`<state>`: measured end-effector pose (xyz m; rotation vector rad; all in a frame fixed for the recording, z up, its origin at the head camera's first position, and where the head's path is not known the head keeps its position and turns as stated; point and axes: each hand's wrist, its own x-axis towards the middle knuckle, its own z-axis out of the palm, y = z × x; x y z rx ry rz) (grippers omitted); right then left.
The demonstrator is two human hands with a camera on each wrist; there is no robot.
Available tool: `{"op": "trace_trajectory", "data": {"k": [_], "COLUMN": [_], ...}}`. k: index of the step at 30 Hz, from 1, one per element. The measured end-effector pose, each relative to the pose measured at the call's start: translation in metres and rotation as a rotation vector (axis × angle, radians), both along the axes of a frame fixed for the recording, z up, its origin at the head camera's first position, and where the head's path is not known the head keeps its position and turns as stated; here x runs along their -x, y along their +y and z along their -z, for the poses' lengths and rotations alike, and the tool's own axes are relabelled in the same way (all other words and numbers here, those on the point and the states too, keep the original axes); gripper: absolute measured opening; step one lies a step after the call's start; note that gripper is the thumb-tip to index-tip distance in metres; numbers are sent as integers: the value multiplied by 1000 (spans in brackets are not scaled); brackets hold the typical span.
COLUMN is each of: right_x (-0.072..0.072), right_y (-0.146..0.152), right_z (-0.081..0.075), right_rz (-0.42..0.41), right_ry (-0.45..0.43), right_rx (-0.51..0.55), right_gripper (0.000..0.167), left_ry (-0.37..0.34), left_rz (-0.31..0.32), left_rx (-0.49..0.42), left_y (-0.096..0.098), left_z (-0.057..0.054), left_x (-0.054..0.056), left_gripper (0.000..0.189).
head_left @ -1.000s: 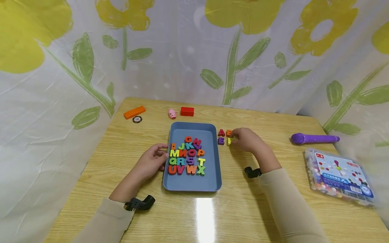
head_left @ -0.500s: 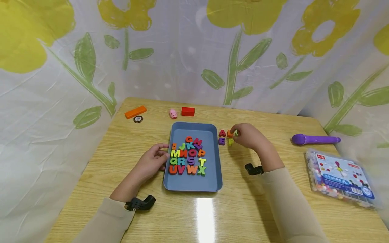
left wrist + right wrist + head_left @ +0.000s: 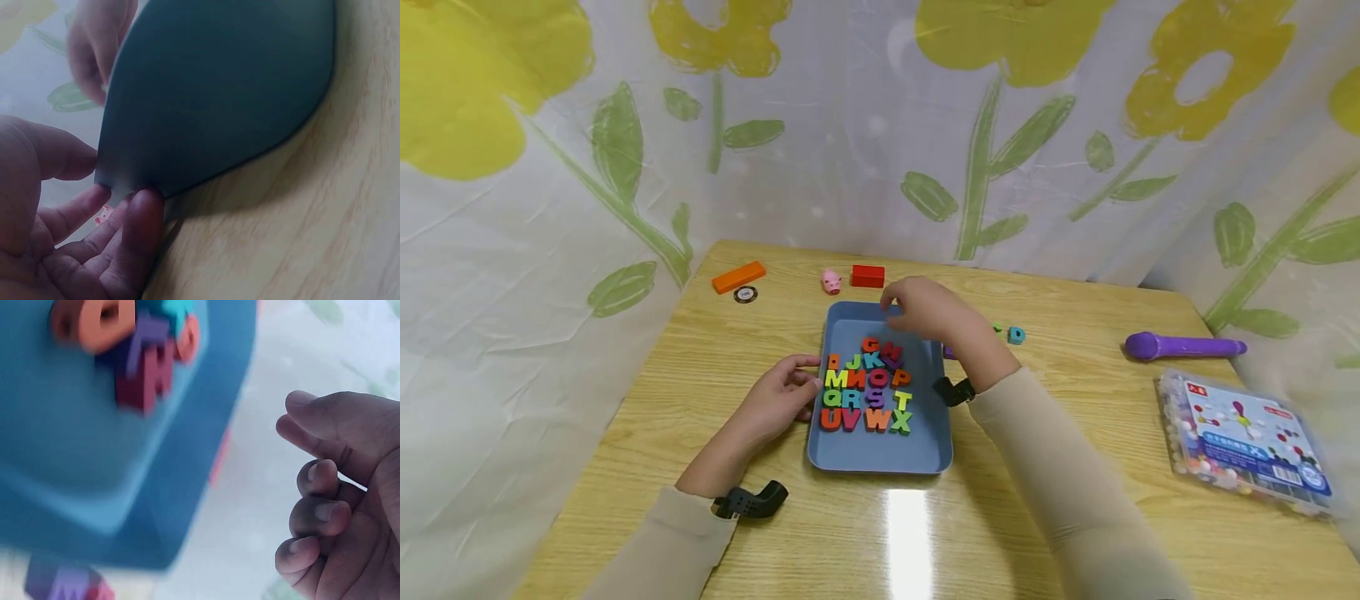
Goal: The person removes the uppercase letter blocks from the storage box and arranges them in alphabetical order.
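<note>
A blue-grey tray (image 3: 878, 454) holds rows of coloured toy letters, among them an orange-red G (image 3: 870, 344) and a dark red H (image 3: 147, 381). At the tray's left side, my left hand (image 3: 778, 392) holds the rim, its thumb and bent fingers against the edge and outer wall. My right hand (image 3: 921, 307) hovers over the tray's far right corner, fingers loosely bent with nothing visible between them. To the right of the tray lie a blue D (image 3: 1016, 335) and a purple letter (image 3: 949, 352); my right forearm hides most of the letters beside them.
Behind the tray are a pink pig figure (image 3: 831, 282) and a red block (image 3: 868, 277). An orange block (image 3: 739, 277) and a round chip (image 3: 746, 294) lie far left. On the right are a purple microphone-shaped toy (image 3: 1183, 346) and a clear boxed kit (image 3: 1247, 442).
My right hand has left the small group of letters right of the tray and moved left over the tray's far corner. The left hand stays at the rim.
</note>
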<state>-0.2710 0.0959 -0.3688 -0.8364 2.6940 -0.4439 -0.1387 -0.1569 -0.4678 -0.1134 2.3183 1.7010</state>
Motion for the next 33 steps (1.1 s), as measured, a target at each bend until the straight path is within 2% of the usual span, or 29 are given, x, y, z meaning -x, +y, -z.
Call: {"op": "trace_trajectory", "data": {"k": [4, 10, 16, 24, 33], "right_x": [3, 4, 6, 8, 6], "right_y": [-22, -32, -35, -35, -31], "right_z": [13, 27, 33, 37, 35], "right_rz": [-5, 9, 14, 23, 15], "right_ry": [-69, -136, -123, -133, -121], "right_rx": [-79, -128, -127, -140, -110], "right_gripper": [26, 22, 17, 26, 24], "left_ry": [-2, -6, 0, -4, -8], "left_rz": [-2, -2, -8, -12, -12], "left_rx": [-2, 1, 1, 0, -2], "left_y": [1, 2, 0, 0, 0], "left_z": [0, -1, 1, 0, -1], "left_x": [0, 0, 0, -1, -1], "left_gripper": [46, 45, 44, 44, 45]}}
